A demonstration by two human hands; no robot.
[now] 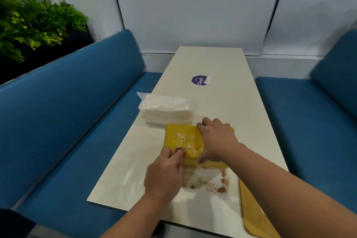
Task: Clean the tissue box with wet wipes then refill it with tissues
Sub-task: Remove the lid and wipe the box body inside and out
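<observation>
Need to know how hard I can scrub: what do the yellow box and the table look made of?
The yellow box looks like rigid, smooth plastic or painted wood: flat faces, rounded corners, crumbs sitting on top, not soaking in. The table looks like glossy cream laminate: it mirrors light near the left hand. Neither is certain.

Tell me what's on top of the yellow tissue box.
White and brown specks soil the yellow tissue box. The right hand grips it, hiding that side; the left hand touches the near edge.

Beyond my hands I saw a purple sticker (198,80) on the table (222,102), blue benches (77,112) flanking, plants (29,21) far left.
</observation>
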